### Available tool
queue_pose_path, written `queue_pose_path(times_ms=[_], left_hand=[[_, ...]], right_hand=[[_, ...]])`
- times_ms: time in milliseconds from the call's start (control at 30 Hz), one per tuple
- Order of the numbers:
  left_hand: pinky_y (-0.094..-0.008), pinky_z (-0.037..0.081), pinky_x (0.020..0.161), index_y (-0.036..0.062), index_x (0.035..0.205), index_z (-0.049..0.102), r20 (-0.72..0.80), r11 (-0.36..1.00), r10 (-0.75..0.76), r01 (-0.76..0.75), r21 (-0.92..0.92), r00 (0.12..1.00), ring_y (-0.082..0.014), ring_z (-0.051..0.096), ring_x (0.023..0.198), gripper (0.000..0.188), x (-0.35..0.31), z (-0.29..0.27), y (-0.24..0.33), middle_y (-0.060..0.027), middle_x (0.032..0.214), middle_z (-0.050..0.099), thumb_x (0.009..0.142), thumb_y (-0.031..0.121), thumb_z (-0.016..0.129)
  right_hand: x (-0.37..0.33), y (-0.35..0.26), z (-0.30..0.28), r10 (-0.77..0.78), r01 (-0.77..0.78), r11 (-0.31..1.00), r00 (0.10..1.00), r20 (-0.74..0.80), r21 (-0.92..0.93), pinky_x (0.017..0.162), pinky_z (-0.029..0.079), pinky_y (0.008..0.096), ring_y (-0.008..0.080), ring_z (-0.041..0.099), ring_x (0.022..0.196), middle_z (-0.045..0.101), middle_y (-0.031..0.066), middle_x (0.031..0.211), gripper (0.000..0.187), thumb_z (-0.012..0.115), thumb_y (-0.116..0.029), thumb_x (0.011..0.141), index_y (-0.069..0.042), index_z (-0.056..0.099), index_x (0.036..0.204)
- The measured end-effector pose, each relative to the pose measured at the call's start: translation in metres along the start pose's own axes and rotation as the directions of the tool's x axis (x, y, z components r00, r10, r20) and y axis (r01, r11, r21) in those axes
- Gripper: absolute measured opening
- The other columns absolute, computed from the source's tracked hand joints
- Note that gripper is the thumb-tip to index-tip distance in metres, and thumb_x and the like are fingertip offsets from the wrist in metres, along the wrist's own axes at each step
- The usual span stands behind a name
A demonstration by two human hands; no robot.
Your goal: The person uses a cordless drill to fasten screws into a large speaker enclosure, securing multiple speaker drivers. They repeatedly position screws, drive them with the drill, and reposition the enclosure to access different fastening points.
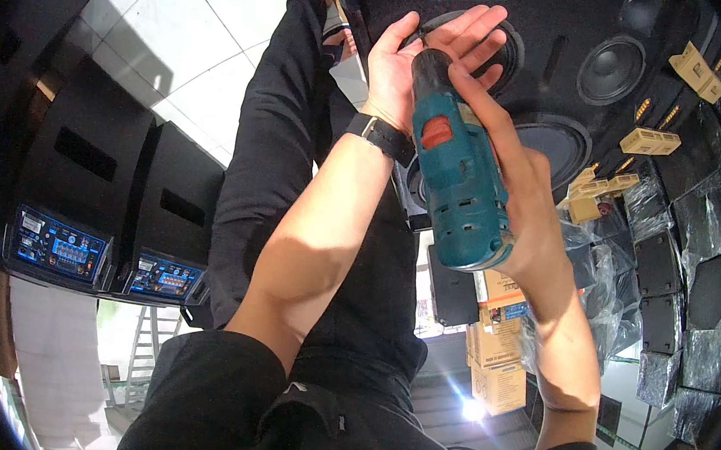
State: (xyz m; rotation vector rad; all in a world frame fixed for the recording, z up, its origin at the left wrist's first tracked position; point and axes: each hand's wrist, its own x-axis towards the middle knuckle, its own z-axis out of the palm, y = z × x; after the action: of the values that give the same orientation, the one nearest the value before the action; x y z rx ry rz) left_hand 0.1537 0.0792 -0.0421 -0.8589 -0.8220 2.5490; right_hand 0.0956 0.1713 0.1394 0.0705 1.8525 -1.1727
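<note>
A teal power drill with a black chuck is gripped in my right hand. Its chuck points away from me, towards the palm of my left hand. That hand is palm up with its fingers spread, and the drill hides part of it. Whether anything small lies in the palm cannot be made out. On my left wrist is a black-strapped watch. Beyond both hands lies a large black speaker cabinet with round speaker cones in its face.
Small cardboard boxes sit at the right, with golden pieces beside them. Plastic-wrapped black cabinets line the right edge. Black cabinets with lit blue control panels stand at the left. Larger cartons and a ladder appear lower down.
</note>
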Motion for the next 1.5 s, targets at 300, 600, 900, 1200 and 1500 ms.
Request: queue_pose_path(times_ms=[300, 600, 900, 1200, 1500], left_hand=[[-0.0474, 0.041, 0.115, -0.0005, 0.158, 0.038, 0.023, 0.992, 0.071, -0.073, 0.101, 0.997, -0.0265, 0.054, 0.137, 0.082, 0.006, -0.005, -0.008, -0.0161, 0.162, 0.045, 0.1, 0.056, 0.031], [-0.0499, 0.04, 0.116, -0.0025, 0.158, 0.037, 0.103, 0.995, -0.03, 0.041, -0.096, 0.994, -0.0314, 0.048, 0.144, 0.08, 0.008, -0.007, 0.002, -0.0191, 0.165, 0.039, 0.102, 0.053, 0.029], [-0.0476, 0.038, 0.117, -0.0008, 0.159, 0.038, 0.044, 0.999, -0.014, 0.016, -0.037, 0.999, -0.0303, 0.05, 0.14, 0.081, 0.007, -0.007, 0.0, -0.0163, 0.165, 0.041, 0.101, 0.055, 0.025], [-0.0506, 0.037, 0.118, -0.004, 0.16, 0.032, 0.139, 0.986, -0.034, 0.056, -0.157, 0.99, -0.0323, 0.046, 0.146, 0.081, 0.008, -0.01, 0.002, -0.0199, 0.166, 0.037, 0.1, 0.051, 0.031], [-0.0523, 0.037, 0.118, -0.0041, 0.16, 0.032, 0.106, 0.993, -0.029, 0.041, -0.113, 0.994, -0.033, 0.048, 0.145, 0.081, 0.01, -0.01, 0.002, -0.0211, 0.165, 0.038, 0.1, 0.05, 0.034]], right_hand=[[0.0, 0.002, -0.002, -0.047, 0.05, 0.997, 0.998, 0.046, -0.056, 0.08, 0.05, 0.028, 0.0162, 0.067, 0.082, 0.072, 0.0122, 0.098, 0.084, 0.075, -0.019, 0.081, -0.001, 0.041, 0.156], [0.0, 0.002, -0.001, 0.058, -0.054, 0.993, 0.998, 0.031, -0.107, 0.087, 0.056, 0.0424, 0.0456, 0.072, 0.101, 0.072, 0.0259, 0.111, 0.083, 0.079, -0.017, 0.08, -0.008, 0.045, 0.155], [0.001, 0.003, 0.002, 0.038, -0.038, 0.999, 0.999, 0.002, -0.029, 0.087, 0.056, 0.0388, 0.0425, 0.074, 0.1, 0.072, 0.0262, 0.113, 0.083, 0.078, -0.016, 0.08, -0.006, 0.044, 0.155], [-0.002, 0.003, 0.004, 0.025, -0.025, 1.0, 1.0, 0.005, -0.001, 0.085, 0.055, 0.0377, 0.0422, 0.074, 0.096, 0.073, 0.0256, 0.108, 0.086, 0.079, -0.017, 0.079, -0.005, 0.042, 0.156], [-0.002, 0.009, -0.001, -0.04, 0.04, 0.999, 0.999, 0.003, 0.003, 0.086, 0.051, 0.0298, 0.0225, 0.069, 0.094, 0.073, 0.0172, 0.107, 0.082, 0.075, -0.014, 0.082, -0.004, 0.042, 0.156]])
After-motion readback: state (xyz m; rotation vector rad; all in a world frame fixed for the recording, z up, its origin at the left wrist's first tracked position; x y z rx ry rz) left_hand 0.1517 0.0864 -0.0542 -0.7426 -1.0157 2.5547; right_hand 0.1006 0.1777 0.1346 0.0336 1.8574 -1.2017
